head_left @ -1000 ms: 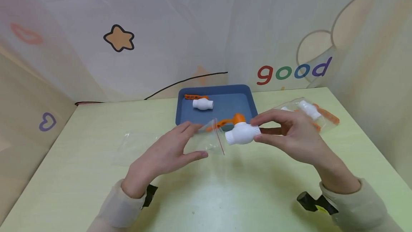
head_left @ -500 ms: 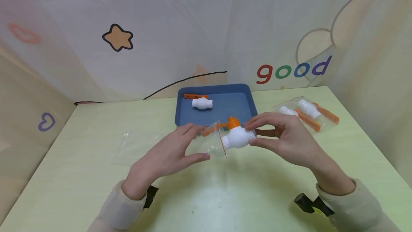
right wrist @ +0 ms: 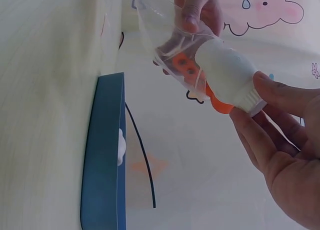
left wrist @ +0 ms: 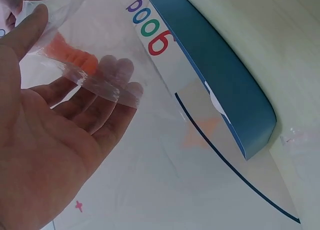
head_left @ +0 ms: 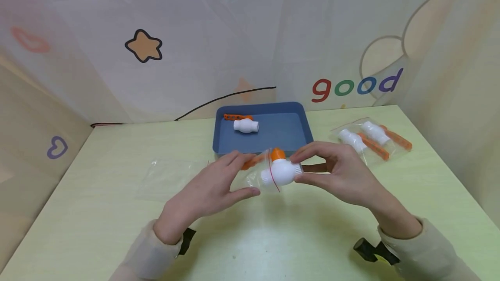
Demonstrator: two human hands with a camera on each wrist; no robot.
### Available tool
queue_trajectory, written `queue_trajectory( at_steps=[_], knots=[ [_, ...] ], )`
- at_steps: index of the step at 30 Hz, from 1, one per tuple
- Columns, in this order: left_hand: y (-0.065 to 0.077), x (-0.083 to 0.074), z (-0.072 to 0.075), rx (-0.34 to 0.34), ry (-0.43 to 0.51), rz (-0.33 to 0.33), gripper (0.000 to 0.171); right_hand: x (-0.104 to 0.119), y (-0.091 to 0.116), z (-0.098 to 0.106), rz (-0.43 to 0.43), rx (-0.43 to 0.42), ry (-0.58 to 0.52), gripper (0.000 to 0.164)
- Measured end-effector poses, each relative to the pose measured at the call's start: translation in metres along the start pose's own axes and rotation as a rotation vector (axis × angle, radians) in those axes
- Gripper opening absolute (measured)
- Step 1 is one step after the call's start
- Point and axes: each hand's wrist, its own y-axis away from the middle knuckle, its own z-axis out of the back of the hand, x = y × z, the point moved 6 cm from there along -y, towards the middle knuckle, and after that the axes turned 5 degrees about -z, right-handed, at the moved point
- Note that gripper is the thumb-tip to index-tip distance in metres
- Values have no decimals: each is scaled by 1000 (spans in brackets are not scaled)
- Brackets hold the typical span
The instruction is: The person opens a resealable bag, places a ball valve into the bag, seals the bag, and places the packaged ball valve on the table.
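- Valve (head_left: 286, 171) is sitting partly inside the bag (head_left: 254, 179), its white body crossing the red strip (head_left: 272, 174) at the mouth.
- Your right hand (head_left: 340, 176) is pinching the ribbed outer end between thumb and fingertips; gripping only that end is probably leaving the film most room.
- Your left hand (head_left: 205, 185) is supporting the bag with thumb and fingers spread apart; holding that gap wide is likely helping, since the mouth seems to be fitting closely.
- The handle (head_left: 253, 161) is lying under the film, pointing toward your left hand; lining it up with the bag is probably lowering the risk of the cap (head_left: 278, 154) snagging.
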Motion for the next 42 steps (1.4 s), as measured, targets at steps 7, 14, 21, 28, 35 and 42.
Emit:
queue_trajectory(
  at_steps=[7, 14, 21, 28, 35, 42],
  knots=[
    [0, -2, 0, -11, 10, -10, 67, -2, 0, -4, -3, 13, -12, 32],
    [-1, -3, -1, -14, 10, -37, 66, -4, -1, -9, 4, 27, -39, 31],
    [-2, -6, -2, -14, 6, -64, 64, -7, -2, -12, -11, 37, -30, 32],
    [-3, -8, -7, 0, 19, -82, 68, -10, -2, -18, -10, 44, -23, 30],
    [-3, -9, -10, 6, 22, -74, 70, -14, -4, -26, 10, 59, -17, 27],
    [-4, -12, -9, -6, 40, -73, 74, -15, -3, -28, -1, 50, 9, 28]
  ],
)
